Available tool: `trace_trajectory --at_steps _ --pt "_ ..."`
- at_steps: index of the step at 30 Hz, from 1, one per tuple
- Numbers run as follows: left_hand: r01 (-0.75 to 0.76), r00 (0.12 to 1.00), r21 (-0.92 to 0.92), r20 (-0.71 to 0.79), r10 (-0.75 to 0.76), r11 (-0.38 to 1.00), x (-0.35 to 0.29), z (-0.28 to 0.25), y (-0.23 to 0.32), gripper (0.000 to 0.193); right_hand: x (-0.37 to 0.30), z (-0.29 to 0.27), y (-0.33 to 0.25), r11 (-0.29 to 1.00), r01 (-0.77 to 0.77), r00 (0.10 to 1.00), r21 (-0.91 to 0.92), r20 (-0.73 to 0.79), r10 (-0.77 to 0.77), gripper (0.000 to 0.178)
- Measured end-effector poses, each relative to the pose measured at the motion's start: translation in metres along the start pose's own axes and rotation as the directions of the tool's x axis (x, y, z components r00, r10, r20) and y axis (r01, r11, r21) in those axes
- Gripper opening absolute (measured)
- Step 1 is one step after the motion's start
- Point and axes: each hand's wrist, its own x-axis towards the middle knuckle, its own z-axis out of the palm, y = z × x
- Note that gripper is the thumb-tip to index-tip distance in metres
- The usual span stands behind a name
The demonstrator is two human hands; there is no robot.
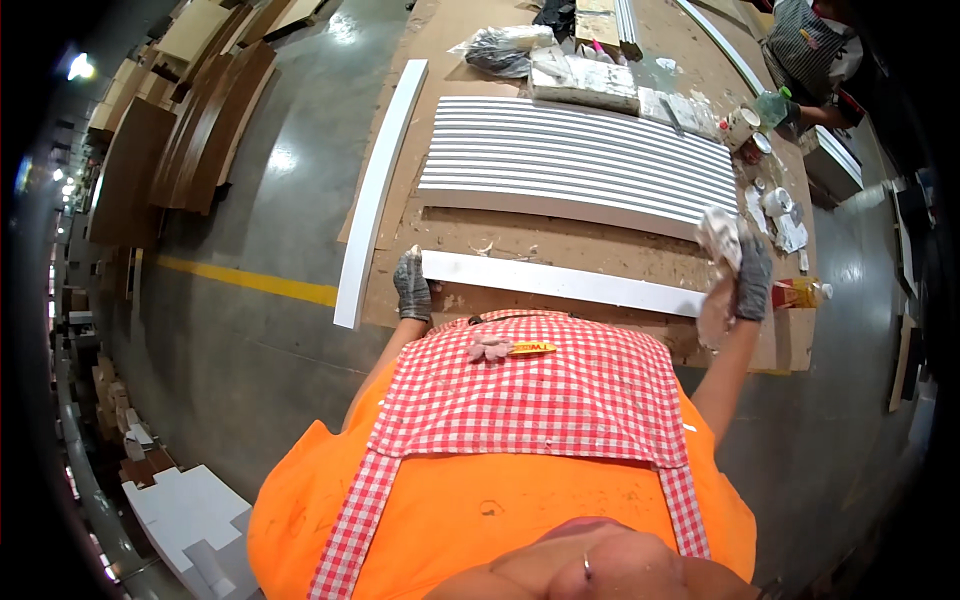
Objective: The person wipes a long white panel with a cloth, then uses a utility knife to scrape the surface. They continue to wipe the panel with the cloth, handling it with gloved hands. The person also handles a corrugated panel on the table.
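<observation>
Your left hand [412, 287] gripped the white strip's [560, 283] left end. Your right hand [748, 278] closed its fingers on a white rag [720, 238] at its other end

Left hand [412, 287] gloved, fingers curled down; right hand [748, 280] gloved, grip closed, raised.

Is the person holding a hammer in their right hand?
No, the gloved right hand grips a crumpled white rag at the end of the white strip.

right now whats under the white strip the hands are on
The white strip lies on a brown cardboard sheet with scraps on it. The left hand holds one end, the right hand presses a rag at the other. The cardboard directly beneath is hidden.
</observation>
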Motion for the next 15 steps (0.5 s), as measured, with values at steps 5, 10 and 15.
trace_trajectory --at_steps 5,10,15 --pt "-0.272 0.962 0.127 0.02 0.272 0.954 -0.008 0.013 0.007 0.03 0.048 0.123 -0.088 0.93 0.108 0.993 0.352 -0.082 -0.085 0.027" --pt "-0.242 0.969 0.066 -0.028 0.244 0.968 -0.011 0.007 -0.005 0.027 0.058 0.241 -0.109 0.968 0.149 0.965 0.202 0.183 -0.187 0.035" --pt "-0.353 0.935 0.106 0.001 0.355 0.93 -0.021 0.01 0.03 0.026 0.052 0.278 -0.114 0.797 0.343 0.875 -0.498 0.477 -0.078 0.042"
